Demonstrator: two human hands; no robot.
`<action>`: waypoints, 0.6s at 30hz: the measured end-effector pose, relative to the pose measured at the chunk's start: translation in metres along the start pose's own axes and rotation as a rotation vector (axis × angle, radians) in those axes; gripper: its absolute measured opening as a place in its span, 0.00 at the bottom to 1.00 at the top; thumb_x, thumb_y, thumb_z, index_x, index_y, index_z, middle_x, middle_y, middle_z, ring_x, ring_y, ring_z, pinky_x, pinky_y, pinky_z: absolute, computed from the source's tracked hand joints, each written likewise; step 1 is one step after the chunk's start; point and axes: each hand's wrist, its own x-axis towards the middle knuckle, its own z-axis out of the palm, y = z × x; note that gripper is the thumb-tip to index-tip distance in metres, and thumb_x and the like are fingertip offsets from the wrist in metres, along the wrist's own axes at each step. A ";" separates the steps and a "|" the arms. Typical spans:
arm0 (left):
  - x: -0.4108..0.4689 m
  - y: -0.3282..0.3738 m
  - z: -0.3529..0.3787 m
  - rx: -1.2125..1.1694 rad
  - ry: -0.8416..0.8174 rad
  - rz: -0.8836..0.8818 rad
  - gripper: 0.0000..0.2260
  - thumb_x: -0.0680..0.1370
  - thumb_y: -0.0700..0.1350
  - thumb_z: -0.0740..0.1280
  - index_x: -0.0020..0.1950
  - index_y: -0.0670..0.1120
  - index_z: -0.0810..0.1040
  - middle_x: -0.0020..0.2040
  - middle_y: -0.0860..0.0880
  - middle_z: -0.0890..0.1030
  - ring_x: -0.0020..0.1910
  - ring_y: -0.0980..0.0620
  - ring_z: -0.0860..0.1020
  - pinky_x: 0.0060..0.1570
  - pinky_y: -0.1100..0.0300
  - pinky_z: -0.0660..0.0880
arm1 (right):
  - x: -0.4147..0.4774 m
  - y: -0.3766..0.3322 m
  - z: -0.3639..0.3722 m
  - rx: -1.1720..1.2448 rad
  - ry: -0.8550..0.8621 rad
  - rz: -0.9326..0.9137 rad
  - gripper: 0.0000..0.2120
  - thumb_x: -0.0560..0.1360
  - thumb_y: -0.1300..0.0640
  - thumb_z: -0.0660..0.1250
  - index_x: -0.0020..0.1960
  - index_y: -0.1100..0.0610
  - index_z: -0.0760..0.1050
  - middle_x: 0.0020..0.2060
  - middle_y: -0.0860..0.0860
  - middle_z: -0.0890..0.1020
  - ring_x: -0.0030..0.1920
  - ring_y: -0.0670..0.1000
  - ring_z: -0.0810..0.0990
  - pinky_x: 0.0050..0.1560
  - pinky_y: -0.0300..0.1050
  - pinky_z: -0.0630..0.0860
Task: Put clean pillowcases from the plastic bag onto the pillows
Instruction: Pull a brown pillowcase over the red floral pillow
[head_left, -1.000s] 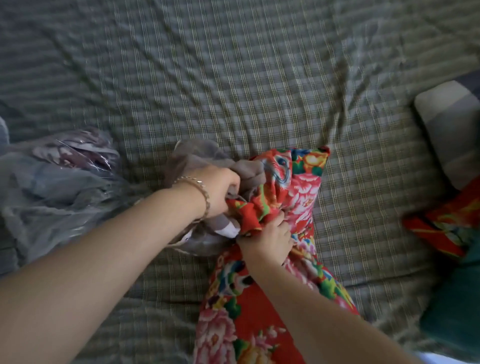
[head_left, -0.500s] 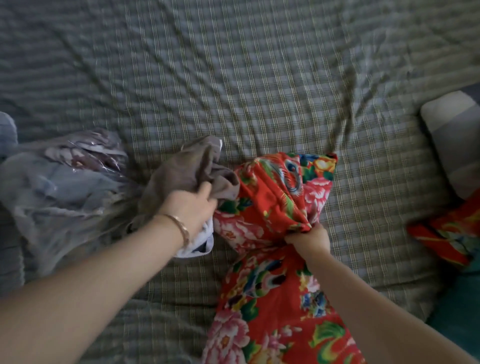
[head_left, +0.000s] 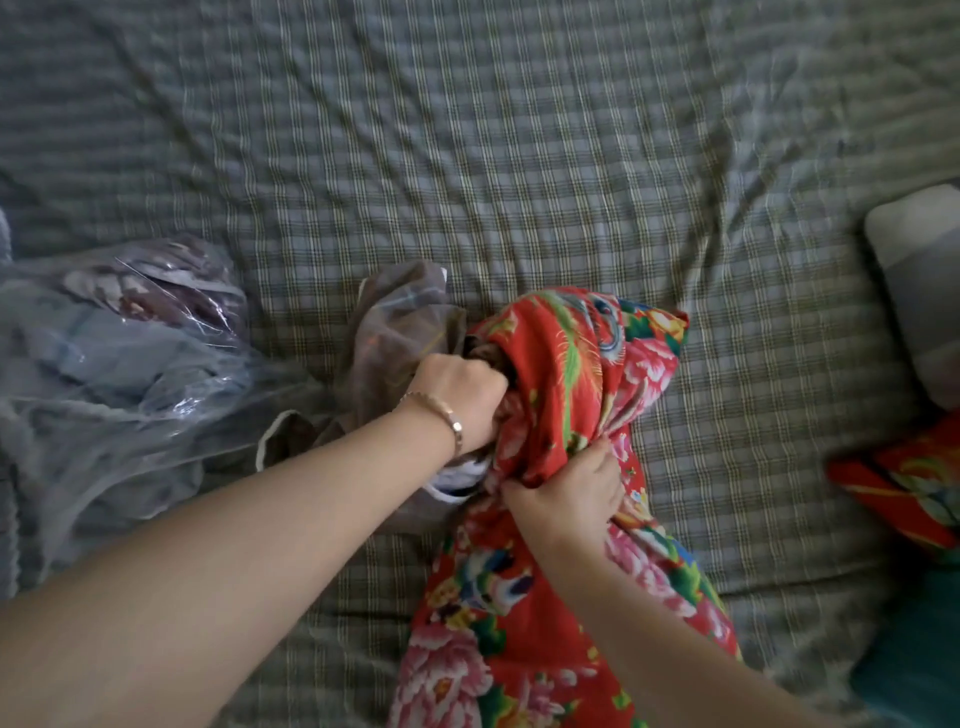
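A red floral pillowcase (head_left: 571, 364) lies bunched on the checked bed sheet (head_left: 519, 156), running down to the bottom edge. Beside it on the left sits a crumpled grey-brown cloth with white piping (head_left: 400, 327). My left hand (head_left: 460, 400), with a bracelet on its wrist, grips a fistful of this grey cloth right at the folds of the red fabric, its fingertips hidden inside them. My right hand (head_left: 569, 493) pinches a gathered edge of the red pillowcase just below. A clear plastic bag (head_left: 104, 364) with folded cloth inside lies at the left.
A grey striped pillow (head_left: 924, 291) sits at the right edge, with another red floral piece (head_left: 904, 488) below it and something teal (head_left: 919, 649) in the bottom right corner. The wrinkled sheet stretches bare across the upper half of the view.
My left hand has moved right, bringing the grey cloth into the folds of the red pillowcase. My right hand has shifted down and left along the red fabric, still holding it.
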 end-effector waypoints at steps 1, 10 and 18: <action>0.002 0.004 -0.006 -0.032 0.009 -0.009 0.13 0.78 0.52 0.58 0.55 0.47 0.76 0.55 0.45 0.79 0.55 0.42 0.78 0.48 0.55 0.71 | -0.004 -0.003 0.002 0.025 -0.037 0.015 0.51 0.63 0.49 0.73 0.73 0.66 0.47 0.70 0.62 0.57 0.72 0.60 0.53 0.73 0.52 0.48; 0.013 0.003 -0.016 -0.044 -0.006 0.056 0.12 0.76 0.51 0.60 0.53 0.45 0.75 0.55 0.44 0.78 0.55 0.42 0.76 0.46 0.56 0.69 | 0.012 -0.012 0.007 -0.081 -0.087 0.075 0.63 0.61 0.40 0.74 0.73 0.66 0.35 0.72 0.61 0.53 0.74 0.59 0.49 0.73 0.52 0.46; -0.008 -0.038 -0.010 -0.417 -0.055 -0.082 0.17 0.71 0.58 0.69 0.58 0.54 0.74 0.50 0.55 0.76 0.50 0.53 0.75 0.45 0.62 0.69 | 0.046 0.021 -0.013 -0.194 0.067 -0.102 0.31 0.67 0.53 0.69 0.64 0.59 0.61 0.54 0.58 0.76 0.54 0.61 0.76 0.50 0.50 0.72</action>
